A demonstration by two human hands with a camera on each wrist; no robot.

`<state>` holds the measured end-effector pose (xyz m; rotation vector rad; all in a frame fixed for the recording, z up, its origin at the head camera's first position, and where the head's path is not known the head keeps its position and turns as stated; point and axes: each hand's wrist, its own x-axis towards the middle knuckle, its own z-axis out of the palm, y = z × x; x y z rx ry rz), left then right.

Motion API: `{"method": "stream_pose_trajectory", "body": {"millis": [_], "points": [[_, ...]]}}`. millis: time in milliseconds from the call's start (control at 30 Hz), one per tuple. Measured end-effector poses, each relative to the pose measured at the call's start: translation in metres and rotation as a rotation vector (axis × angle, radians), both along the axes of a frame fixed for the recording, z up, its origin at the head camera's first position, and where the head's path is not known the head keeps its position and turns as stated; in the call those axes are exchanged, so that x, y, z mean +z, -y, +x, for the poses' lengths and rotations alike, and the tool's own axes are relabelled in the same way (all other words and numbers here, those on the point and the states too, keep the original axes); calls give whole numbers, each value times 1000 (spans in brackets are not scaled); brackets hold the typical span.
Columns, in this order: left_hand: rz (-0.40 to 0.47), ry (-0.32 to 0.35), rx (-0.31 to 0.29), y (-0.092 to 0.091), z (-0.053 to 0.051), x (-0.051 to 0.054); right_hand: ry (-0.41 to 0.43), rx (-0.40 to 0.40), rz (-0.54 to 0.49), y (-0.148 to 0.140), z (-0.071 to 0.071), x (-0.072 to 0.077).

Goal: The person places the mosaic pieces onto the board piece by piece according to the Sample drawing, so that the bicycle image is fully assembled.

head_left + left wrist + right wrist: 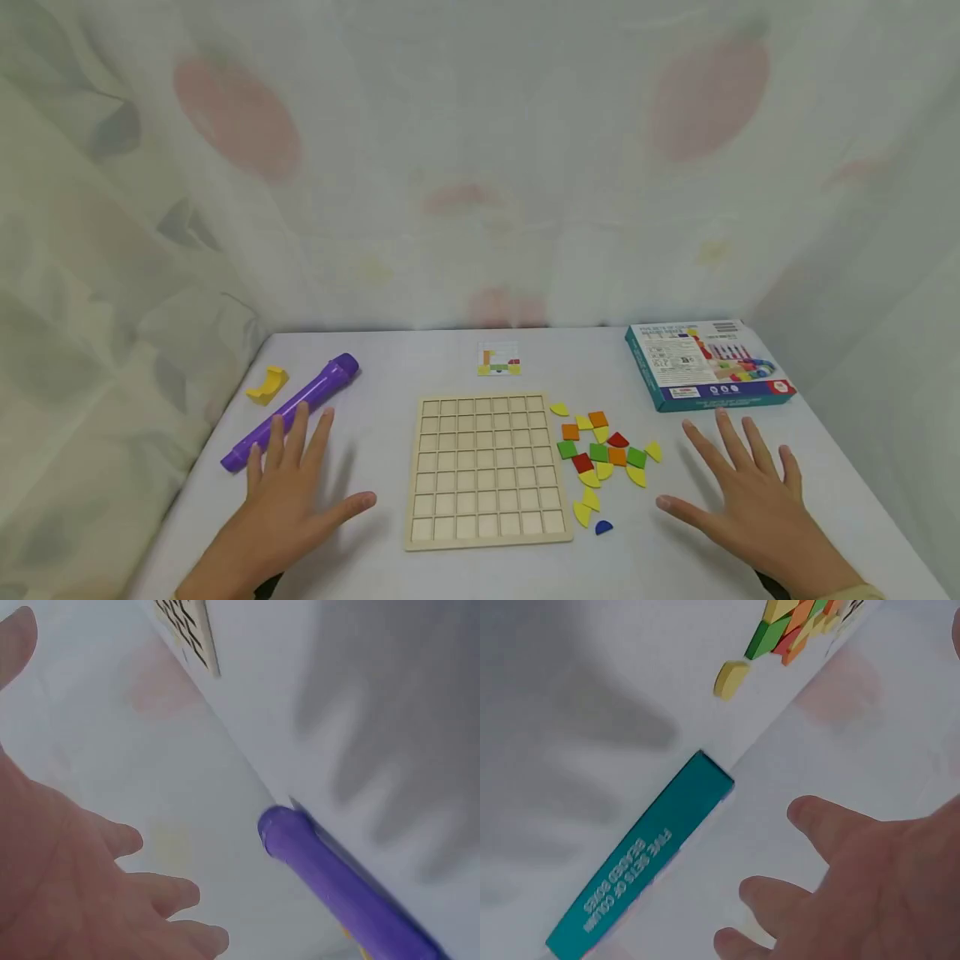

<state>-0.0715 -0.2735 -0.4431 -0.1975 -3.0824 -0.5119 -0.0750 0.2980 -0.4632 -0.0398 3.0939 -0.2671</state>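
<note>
My left hand (281,504) hovers over the table with fingers spread, holding nothing, just below a purple tube (303,408); in the left wrist view the tube (337,885) lies beside the hand (67,870). My right hand (750,508), also spread and holding nothing, is right of scattered flat pieces, among them a green square (598,452), a red square (582,463) and a blue piece (603,527). Between the hands lies a wooden grid board (487,471), its cells bare. The right wrist view shows that hand (877,877) near a teal box (641,859).
A small pattern card (498,358) lies behind the board. The printed box (712,367) stands flat at the back right, and a yellow curved piece (267,385) is at the back left. Patterned curtains (480,167) hang behind and at both sides of the white table (405,358).
</note>
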Motion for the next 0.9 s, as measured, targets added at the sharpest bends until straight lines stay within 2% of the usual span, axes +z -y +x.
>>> {"method": "stream_pose_trajectory", "body": {"millis": [267, 400, 533, 667, 800, 900], "points": [[158, 12, -71, -33, -24, -14, -56, 114, -27, 28, -17, -1], [224, 12, -76, -47, -32, -24, -78, 147, -98, 41, -26, -3], [278, 40, -46, -57, -36, -26, -71, 157, -175, 52, -36, -5], [297, 68, 21, -65, -38, -24, -70, 165, -214, 60, -44, -7], [336, 103, 85, -72, -40, -22, -84, 177, -227, 63, -49, -10], [368, 141, 107, -77, -43, -20, -83, 174, -217, 64, -51, -13]]}}
